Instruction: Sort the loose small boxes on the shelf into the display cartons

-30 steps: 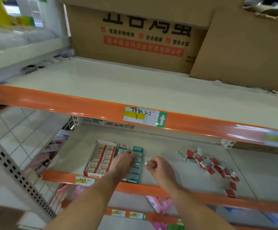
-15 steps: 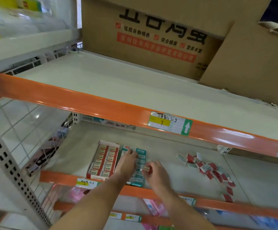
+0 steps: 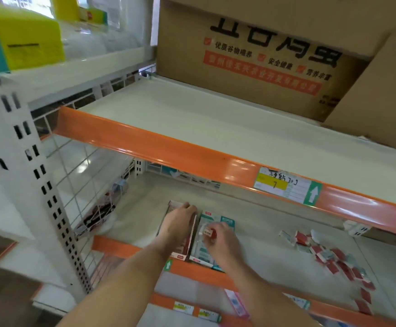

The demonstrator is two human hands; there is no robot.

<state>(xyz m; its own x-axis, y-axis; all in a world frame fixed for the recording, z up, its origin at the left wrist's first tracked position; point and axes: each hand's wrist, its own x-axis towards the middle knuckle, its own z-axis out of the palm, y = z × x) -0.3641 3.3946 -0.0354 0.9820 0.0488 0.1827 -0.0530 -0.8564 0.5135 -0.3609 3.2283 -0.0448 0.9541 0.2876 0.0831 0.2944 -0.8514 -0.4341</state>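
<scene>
Two display cartons sit side by side at the front of the lower shelf: a red one [image 3: 184, 250] on the left and a teal one [image 3: 225, 221] on the right. My left hand [image 3: 179, 221] lies over the red carton, covering most of it, fingers reaching to its far end. My right hand [image 3: 218, 241] pinches a small red and white box [image 3: 210, 232] above the teal carton. A scatter of loose small boxes [image 3: 329, 254], red and pale teal, lies on the shelf to the right.
An orange-edged upper shelf [image 3: 215, 159] overhangs the work area and carries large brown cardboard boxes [image 3: 263, 55]. A white perforated post [image 3: 27, 175] and wire side panel [image 3: 83, 185] stand at the left. Pink packs [image 3: 237, 303] lie on the shelf below.
My left hand has slid from the teal carton over to the red carton. My right hand has carried the small box left, above the teal carton. The camera has swung left.
</scene>
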